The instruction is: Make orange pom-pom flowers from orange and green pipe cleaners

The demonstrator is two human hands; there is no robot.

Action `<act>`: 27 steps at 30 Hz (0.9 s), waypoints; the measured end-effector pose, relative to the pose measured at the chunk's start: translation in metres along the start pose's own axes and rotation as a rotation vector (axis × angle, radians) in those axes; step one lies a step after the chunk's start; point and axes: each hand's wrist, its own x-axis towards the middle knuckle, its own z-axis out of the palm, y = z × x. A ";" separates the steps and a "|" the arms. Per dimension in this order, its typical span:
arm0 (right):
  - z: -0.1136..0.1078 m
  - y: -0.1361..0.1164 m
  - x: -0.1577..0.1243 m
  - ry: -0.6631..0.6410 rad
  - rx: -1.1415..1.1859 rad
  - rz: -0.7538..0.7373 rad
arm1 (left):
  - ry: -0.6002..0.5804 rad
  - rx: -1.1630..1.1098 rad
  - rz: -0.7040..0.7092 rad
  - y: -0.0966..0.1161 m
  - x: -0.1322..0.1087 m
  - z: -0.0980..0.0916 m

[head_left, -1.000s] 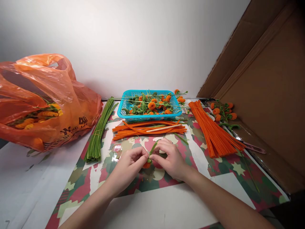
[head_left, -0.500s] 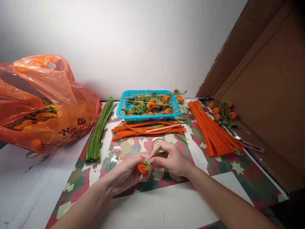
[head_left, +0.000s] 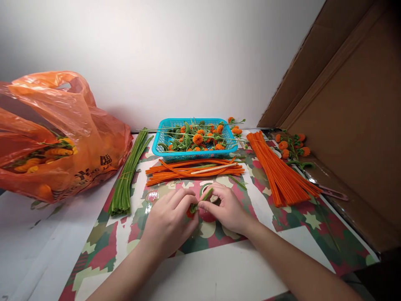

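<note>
My left hand (head_left: 167, 221) is closed around a small orange pipe-cleaner pumpkin (head_left: 190, 210), mostly hidden under its fingers. My right hand (head_left: 224, 207) pinches the short green pipe-cleaner stem (head_left: 205, 195) that sticks up from it. Both hands meet just above the patterned paper (head_left: 291, 221) in the middle of the table. In front of them lies a loose heap of orange pipe cleaners (head_left: 194, 169) with a pale stick across it.
A turquoise basket (head_left: 163, 144) of finished orange pumpkins on green stems stands at the back. A green pipe-cleaner bundle (head_left: 127, 177) lies left, an orange bundle (head_left: 278, 169) right. An orange plastic bag (head_left: 53, 133) fills the far left. A cardboard wall (head_left: 347, 108) rises right.
My left hand turned over, from palm-up with the orange pumpkin showing to fingers covering it. The right hand kept its pinch on the green stem.
</note>
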 end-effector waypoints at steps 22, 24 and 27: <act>-0.008 0.000 0.002 -0.046 0.017 -0.134 | -0.132 -0.796 -0.550 0.007 0.008 -0.011; -0.009 0.001 0.002 -0.050 0.002 -0.190 | -0.240 -1.027 -0.711 0.005 0.010 -0.012; -0.008 0.004 0.001 -0.070 -0.009 -0.236 | -0.373 -1.251 -0.883 0.002 0.012 -0.014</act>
